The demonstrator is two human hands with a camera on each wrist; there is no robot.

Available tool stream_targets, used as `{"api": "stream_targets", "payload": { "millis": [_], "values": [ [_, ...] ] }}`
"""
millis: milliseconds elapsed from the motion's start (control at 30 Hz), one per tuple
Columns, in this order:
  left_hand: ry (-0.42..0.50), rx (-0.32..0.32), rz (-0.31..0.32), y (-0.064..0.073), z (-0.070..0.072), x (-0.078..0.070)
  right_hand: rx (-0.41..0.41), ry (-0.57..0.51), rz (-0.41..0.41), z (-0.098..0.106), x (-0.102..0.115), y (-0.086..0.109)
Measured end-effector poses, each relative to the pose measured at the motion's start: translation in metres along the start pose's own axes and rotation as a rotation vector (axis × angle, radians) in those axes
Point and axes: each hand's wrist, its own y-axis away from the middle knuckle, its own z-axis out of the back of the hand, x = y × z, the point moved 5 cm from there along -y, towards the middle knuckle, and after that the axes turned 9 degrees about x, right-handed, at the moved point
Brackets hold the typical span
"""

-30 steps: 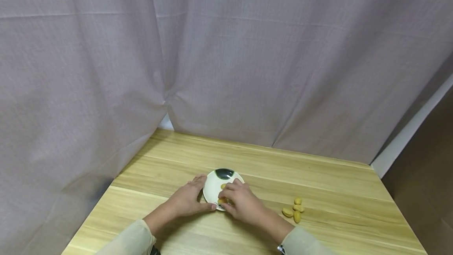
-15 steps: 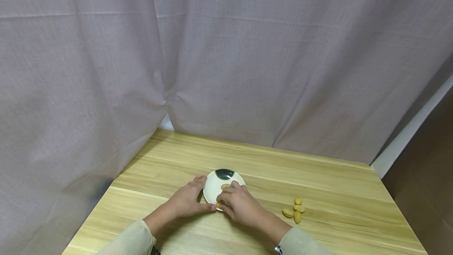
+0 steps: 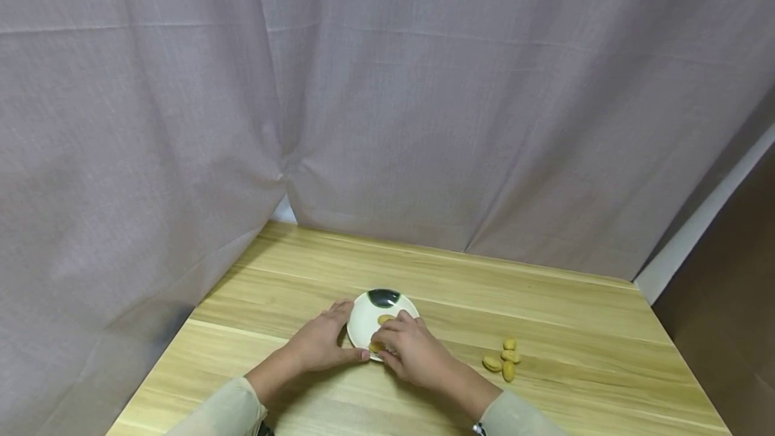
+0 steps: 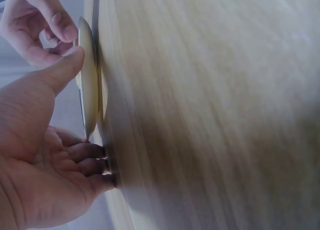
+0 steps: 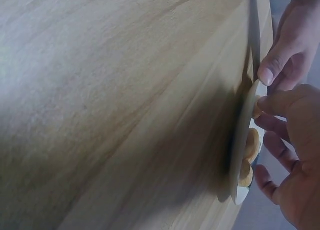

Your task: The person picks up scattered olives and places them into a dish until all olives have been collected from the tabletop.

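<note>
Right hand (image 3: 413, 352) is pinching a nut (image 3: 376, 347) on the plate (image 3: 363, 321), near edge; left hand (image 3: 325, 339), spread wide, is touching its left edge.

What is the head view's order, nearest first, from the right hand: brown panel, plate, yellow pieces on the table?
1. Plate, partly under the right hand.
2. Yellow pieces on the table, to its right.
3. Brown panel, at the far right.
</note>
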Motion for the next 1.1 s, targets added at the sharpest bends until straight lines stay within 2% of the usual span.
{"api": "stream_targets", "payload": {
  "millis": [333, 700, 1100],
  "values": [
    [0.006, -0.025, -0.026, 0.003, 0.001, -0.004, -0.107, -0.034, 0.002, 0.015, -0.005, 0.016],
    [0.016, -0.033, -0.043, 0.003, 0.001, -0.004, -0.136, -0.072, -0.128, 0.025, -0.027, 0.042],
    [0.012, -0.022, -0.016, 0.004, 0.0, -0.004, -0.208, -0.011, -0.205, 0.041, -0.053, 0.076]
  ]
}}
